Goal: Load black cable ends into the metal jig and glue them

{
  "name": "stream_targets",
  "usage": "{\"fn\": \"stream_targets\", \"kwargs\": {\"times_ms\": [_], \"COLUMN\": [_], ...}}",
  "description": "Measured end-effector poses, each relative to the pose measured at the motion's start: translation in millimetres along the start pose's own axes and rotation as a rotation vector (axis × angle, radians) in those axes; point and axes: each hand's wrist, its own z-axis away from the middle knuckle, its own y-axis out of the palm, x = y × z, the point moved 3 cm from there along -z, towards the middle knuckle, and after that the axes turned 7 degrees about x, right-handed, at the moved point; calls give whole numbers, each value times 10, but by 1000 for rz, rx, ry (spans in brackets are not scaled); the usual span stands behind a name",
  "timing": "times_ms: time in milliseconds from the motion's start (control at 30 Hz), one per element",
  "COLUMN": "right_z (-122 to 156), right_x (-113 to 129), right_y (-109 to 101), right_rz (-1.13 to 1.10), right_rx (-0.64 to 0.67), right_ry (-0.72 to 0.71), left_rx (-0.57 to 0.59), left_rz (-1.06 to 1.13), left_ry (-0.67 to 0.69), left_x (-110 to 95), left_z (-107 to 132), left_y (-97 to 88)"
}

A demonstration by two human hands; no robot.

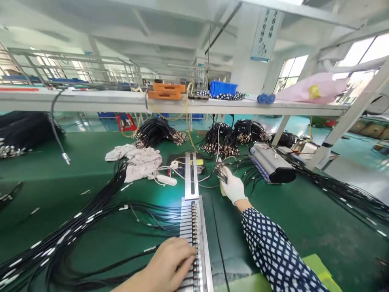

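Has black cables left of left hand; rests half-curled fingers on connectors inside the edge of the metal fixture, pinch unclear; grips metal tool in right hand, with open green mat lower right of those fingers.

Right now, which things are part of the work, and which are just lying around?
Probably part of the work:
slotted metal fixture, under the bare left hand
black cables leading to it
metal hand tool in the gloved right hand

Probably just lying around:
heap of white cloth, maybe gloves
orange cases
blue plastic bin
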Motion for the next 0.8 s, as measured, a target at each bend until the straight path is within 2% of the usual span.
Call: {"fn": "stream_targets", "kwargs": {"times_ms": [67,133,200,267,333,433,533,600,667,767,800], "right_z": [-117,-140,-47,144,363,577,590,547,511,494,496], "right_x": [-223,-503,-815,-1120,-1383,-1675,-1854,-1932,-1991,-2030,-2023], "right_y": [-235,-561,-880,-1097,-1181,-1136,-1063,-1058,-1090,-1173,-1199], "right_rz": [-148,-311,-466,-602,-717,-849,-931,-962,-974,-957,-945], "right_rx": [-132,-314,-506,-647,-726,-766,-785,-799,-803,-783,-772], "right_ry": [38,77,130,188,234,283,310,323,337,357,361], "left_rx": [-31,-43,-26,8,21,11,-2,-8,-2,23,23], "left_rz": [56,118,163,197,236,291,393,495,602,772,894], "left_ry": [-50,-104,-153,-223,-327,-494,-634,-652,-612,-463,-363], "left_x": [100,229,345,424,466,479,477,465,440,347,290], "left_z": [-286,-612,-985,-1398,-1827,-2408,-2735,-2719,-2482,-1784,-1508], "left_y": [-31,-5,74,191,314,447,472,434,373,241,178]}}
